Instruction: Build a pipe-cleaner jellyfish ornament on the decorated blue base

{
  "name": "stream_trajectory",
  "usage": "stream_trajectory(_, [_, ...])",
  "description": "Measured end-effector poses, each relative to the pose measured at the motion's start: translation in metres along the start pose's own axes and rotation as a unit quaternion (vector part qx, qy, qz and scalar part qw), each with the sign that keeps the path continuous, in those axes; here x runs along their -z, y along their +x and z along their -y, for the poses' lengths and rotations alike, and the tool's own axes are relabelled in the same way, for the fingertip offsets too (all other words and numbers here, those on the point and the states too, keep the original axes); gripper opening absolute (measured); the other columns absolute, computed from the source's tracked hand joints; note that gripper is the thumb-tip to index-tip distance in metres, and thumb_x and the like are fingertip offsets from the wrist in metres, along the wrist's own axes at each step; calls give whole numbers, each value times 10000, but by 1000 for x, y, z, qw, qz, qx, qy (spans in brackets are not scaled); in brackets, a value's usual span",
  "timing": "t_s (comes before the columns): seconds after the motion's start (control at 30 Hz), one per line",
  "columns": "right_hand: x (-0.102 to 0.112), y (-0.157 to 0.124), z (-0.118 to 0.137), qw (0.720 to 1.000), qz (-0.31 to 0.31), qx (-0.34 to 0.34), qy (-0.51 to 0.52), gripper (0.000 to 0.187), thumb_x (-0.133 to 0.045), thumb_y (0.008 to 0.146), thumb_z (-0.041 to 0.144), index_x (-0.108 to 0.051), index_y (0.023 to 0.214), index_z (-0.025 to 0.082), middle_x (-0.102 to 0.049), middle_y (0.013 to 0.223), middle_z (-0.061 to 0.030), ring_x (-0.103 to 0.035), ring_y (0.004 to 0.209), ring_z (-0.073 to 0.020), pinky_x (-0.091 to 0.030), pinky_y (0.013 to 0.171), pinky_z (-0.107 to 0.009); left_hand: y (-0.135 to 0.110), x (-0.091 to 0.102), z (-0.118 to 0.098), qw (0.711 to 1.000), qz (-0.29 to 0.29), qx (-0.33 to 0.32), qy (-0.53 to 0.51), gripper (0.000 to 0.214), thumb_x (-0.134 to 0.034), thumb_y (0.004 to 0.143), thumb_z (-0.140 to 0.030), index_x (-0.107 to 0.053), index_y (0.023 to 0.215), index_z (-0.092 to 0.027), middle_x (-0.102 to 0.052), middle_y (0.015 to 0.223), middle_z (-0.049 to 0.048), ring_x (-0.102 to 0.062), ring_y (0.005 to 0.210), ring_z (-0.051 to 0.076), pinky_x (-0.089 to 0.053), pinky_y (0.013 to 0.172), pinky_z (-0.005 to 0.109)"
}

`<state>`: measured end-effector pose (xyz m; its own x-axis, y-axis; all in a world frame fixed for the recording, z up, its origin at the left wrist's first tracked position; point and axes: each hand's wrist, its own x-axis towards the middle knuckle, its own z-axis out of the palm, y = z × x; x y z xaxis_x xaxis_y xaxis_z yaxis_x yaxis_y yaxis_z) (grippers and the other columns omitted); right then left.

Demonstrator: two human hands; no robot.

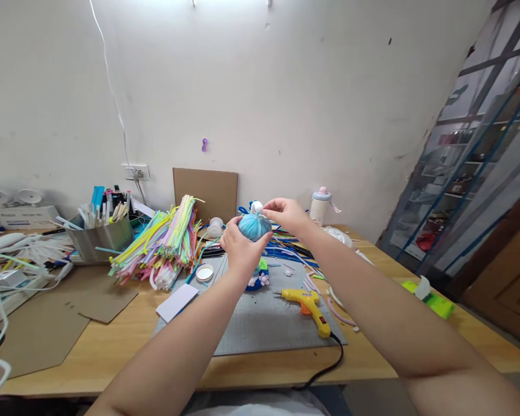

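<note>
Held up above the grey cutting mat [260, 323] is a round light-blue pouch [253, 227], gathered at the top, where a small white piece [256, 206] shows. My left hand [242, 245] wraps round its side and underside, fingers curled. My right hand [289, 216] pinches at the gathered neck with thumb and forefinger; what exactly lies between the fingertips is too small to make out. Dark-blue loops [245, 209] stick out behind the white piece. Below the hands, partly hidden, a blue and green piece with pale pink flowers [260, 278] rests on the mat.
A yellow glue gun [307, 303] lies on the mat, its black cord running off the front edge. Left stand a pile of pastel pipe cleaners [169, 242] and a metal pot [100, 240] of sticks. A white bottle [320, 205] and a green tape dispenser [437, 303] are right.
</note>
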<state>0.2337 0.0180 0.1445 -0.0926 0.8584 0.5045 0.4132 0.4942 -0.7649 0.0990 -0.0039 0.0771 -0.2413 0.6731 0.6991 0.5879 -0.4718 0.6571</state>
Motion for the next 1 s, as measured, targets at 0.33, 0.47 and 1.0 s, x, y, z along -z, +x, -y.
stream_trajectory(0.33, [-11,0,-8,999,-7,-11,40,146,-582,668,306,-603,697,164,-624,656,-4,-549,610,-136,-431,580,-252,-9,-5,-4,999,26,31,-36,720,-695,612,-506,-357,1167,-194,-496,1157,105,-458,1080,289,-288,941,445])
stream_trajectory(0.47, [-11,0,-12,999,-9,10,31,135,-576,682,297,-601,711,167,-621,674,-2,-552,631,-139,-434,593,-254,-13,-3,3,997,51,15,-57,749,-702,619,-477,-346,1219,-203,-483,1218,109,-441,1132,289,-268,972,449])
stream_trajectory(1.0, [-10,2,-16,998,-27,56,6,130,-568,703,297,-593,727,172,-597,675,3,-542,630,-145,-424,580,-259,65,8,4,959,174,58,-216,225,-675,640,-367,-663,725,-159,-641,706,34,-597,703,184,-478,675,304])
